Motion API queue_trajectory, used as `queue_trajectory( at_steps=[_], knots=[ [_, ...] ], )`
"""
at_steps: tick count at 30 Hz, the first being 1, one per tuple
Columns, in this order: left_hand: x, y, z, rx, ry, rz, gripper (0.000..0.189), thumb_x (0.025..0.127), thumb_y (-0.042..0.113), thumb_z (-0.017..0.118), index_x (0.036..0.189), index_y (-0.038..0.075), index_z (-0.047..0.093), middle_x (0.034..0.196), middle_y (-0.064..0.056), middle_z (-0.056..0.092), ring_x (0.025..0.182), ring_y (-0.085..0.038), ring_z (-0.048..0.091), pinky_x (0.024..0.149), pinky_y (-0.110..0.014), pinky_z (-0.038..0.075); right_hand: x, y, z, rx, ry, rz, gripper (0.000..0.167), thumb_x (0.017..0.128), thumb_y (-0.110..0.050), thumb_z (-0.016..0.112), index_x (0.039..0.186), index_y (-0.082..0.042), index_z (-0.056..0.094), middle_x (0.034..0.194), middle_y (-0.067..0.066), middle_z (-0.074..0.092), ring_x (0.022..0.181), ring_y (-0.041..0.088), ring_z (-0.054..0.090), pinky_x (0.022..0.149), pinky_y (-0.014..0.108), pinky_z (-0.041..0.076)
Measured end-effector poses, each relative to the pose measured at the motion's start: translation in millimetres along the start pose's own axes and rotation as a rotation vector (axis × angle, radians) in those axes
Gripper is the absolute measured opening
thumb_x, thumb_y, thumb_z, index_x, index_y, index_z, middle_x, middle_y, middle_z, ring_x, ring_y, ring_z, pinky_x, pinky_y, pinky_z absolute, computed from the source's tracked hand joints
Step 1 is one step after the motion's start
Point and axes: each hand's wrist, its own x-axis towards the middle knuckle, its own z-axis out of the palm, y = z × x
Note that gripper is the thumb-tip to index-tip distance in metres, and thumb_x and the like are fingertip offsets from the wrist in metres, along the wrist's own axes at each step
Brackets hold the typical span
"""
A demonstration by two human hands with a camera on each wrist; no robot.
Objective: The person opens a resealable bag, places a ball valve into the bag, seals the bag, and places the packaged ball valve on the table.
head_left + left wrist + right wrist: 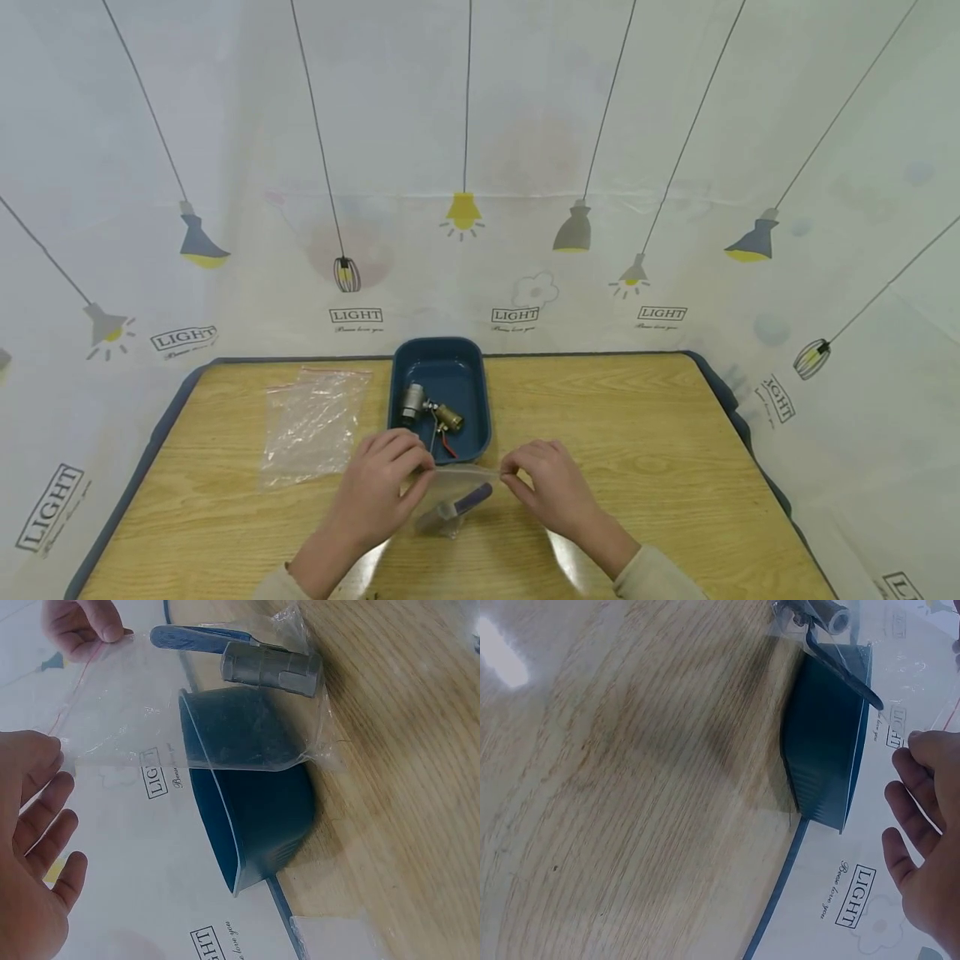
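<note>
A clear zip-lock bag hangs by its top edge between both hands, in front of the blue tray. Inside lies a ball valve with a grey metal body and a blue lever handle; it sits low in the bag. One top corner is pinched by the left hand, thumb against index finger. At the opposite corner, the right hand pinches the edge in the same way. A thin red line runs along the bag's top in the left wrist view.
The blue plastic tray stands at the table's back edge, holding a silver metal fitting and a brass valve with a red handle. Flat clear zip-lock bags lie to its left on the wooden table. A lamp-printed sheet rises behind.
</note>
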Motion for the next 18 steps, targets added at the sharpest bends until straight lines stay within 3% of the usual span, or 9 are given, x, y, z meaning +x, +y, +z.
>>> queue_trajectory(
  at_steps=[10,14,18],
  knots=[
    [2.0,2.4,-0.2,-0.005,-0.011,-0.002,0.012,0.079,0.023,0.078,0.081,0.025,0.067,0.092,0.011,0.066,0.099,-0.013,0.06,0.086,-0.035,0.046,1.3,0,-3,-0.004,-0.056,0.026,0.012,0.081,-0.02,0.078,0.086,-0.025,0.068,0.084,-0.017,0.069,0.085,0.003,0.062,0.082,0.035,0.049],
    [2.7,3.6,0.5,0.0,0.014,0.018,0.014,0.076,0.021,0.081,0.081,0.025,0.068,0.091,0.011,0.068,0.098,-0.013,0.061,0.085,-0.035,0.047,5.4,-6,-5,-0.022,-0.097,0.025,0.017,0.082,-0.028,0.077,0.096,-0.025,0.068,0.093,-0.014,0.07,0.092,0.007,0.063,0.087,0.04,0.048],
    [2.4,4.9,1.5,0.004,0.032,0.032,0.014,0.075,0.02,0.081,0.08,0.024,0.069,0.089,0.011,0.069,0.098,-0.013,0.062,0.084,-0.035,0.048,16.1,-20,-4,0.001,-0.076,-0.023,0.027,0.083,-0.034,0.075,0.108,-0.025,0.068,0.102,-0.013,0.07,0.097,0.008,0.064,0.089,0.04,0.048]
  ],
)
